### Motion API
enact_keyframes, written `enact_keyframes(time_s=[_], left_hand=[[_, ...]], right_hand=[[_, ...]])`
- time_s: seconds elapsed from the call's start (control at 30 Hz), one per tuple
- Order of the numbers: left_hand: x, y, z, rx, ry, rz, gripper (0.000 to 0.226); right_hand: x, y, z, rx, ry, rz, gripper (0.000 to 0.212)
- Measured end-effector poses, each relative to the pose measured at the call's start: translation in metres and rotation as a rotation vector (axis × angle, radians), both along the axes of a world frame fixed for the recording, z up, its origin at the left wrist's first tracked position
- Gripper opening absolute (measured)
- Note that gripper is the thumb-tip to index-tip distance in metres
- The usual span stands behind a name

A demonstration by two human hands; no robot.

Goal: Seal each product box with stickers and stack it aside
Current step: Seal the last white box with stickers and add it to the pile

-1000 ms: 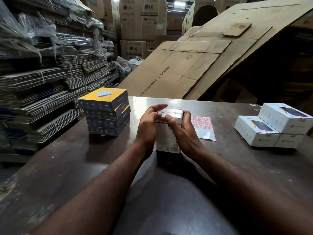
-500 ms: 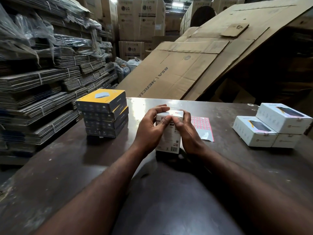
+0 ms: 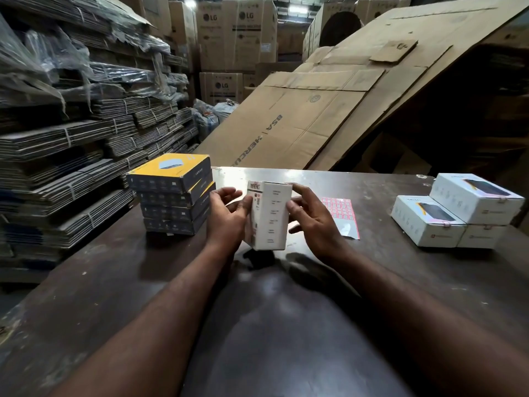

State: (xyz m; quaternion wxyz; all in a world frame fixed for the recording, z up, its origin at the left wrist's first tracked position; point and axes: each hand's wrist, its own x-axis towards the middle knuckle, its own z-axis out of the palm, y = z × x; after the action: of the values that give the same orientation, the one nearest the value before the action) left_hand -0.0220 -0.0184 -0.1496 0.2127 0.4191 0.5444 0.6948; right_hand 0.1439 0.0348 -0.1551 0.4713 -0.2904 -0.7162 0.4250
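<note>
A white product box stands on end above the dark table, lifted slightly and turned so a narrow printed side faces me. My left hand grips its left side, thumb on the front edge. My right hand holds the right side with fingers spread along it. A sheet of red stickers lies just right of my right hand. A stack of yellow-and-dark boxes stands at the left. Three white boxes are piled at the right.
Bundled flat cardboard is stacked along the left beyond the table edge. Large brown cardboard sheets lean behind the table's far edge. LG cartons stand at the back.
The white box has been lifted and rotated, showing a different side. My fingers have left its top end and now hold its sides.
</note>
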Motion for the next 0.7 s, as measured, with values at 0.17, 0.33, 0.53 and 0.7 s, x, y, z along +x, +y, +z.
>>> enact_keyframes(time_s=[0.17,0.33,0.53,0.7], left_hand=[[0.003,0.001,0.0,-0.031,0.107,-0.045,0.007],[0.01,-0.001,-0.004,-0.077,0.265,-0.186,0.048],[0.006,0.003,-0.008,-0.089,0.157,-0.187,0.037],[0.004,0.005,-0.006,-0.105,-0.056,-0.213,0.013]], right_hand=[[-0.002,0.004,0.0,-0.143,0.047,0.008,0.065],[0.004,0.01,-0.001,-0.254,0.004,0.034,0.057],[0.003,0.008,0.002,-0.353,0.123,0.08,0.037],[0.006,0.012,0.0,-0.288,0.12,-0.041,0.044]])
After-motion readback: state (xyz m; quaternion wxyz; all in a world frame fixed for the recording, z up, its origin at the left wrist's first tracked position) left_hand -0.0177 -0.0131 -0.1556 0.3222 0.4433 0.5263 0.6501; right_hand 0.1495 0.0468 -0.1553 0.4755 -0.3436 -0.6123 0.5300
